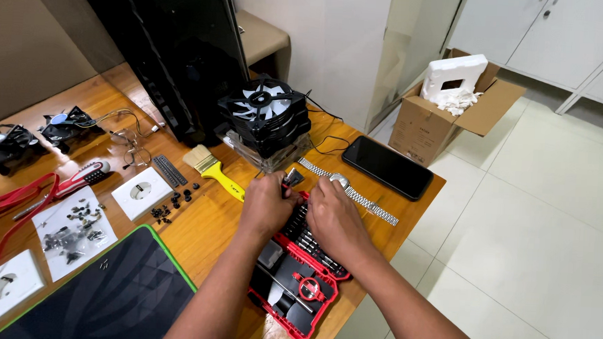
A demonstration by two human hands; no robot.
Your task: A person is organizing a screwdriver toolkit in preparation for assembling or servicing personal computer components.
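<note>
While both hands worked over the red bit case [306, 297], it lay open at the table's [209, 230] near edge, one corner seemingly just past the lip. Left hand [266, 205] curled shut at the case's far end, apparently pinching a small dark piece; what exactly, I could not tell. Right hand [333, 216] beside it, fingers bent onto the bit rows, grip hidden.

Risk noted: a downward push on the case could tip it off the edge and scatter the bits.

Just beyond the case lay a metal watch [347, 190]; a jerk of the right hand could knock it floorward. Left of the case, a yellow-handled brush [212, 168] and loose black screws [169, 207], easily swept off by a forearm. Farther behind the case stood the fan cooler [266, 119], and right of that, a dark phone [387, 167] near the table edge.
</note>
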